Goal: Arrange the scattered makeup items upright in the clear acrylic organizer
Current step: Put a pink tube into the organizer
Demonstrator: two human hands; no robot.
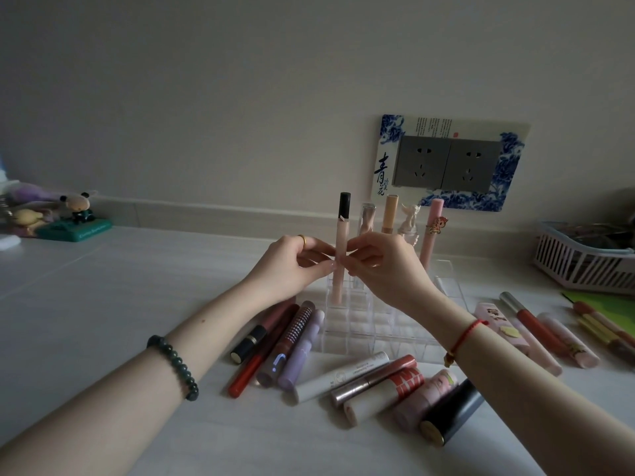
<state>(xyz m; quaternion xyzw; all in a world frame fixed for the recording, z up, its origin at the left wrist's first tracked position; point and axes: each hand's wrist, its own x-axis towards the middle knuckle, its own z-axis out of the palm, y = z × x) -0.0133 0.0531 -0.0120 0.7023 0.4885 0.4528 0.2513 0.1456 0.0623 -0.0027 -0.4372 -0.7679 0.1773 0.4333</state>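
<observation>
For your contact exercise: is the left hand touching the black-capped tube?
Touching. The head view shows the left hand's fingertips pinching the black-capped tube at mid-height.

I am looking down at both hands pinching 1 slim pink tube with a black cap (341,247), my left hand (292,266) and right hand (385,266) gripping its middle from either side. It is standing upright, its base sitting in the clear acrylic organizer (360,326), loose makeup tubes (360,379) lying around on the white table (103,304).
</observation>
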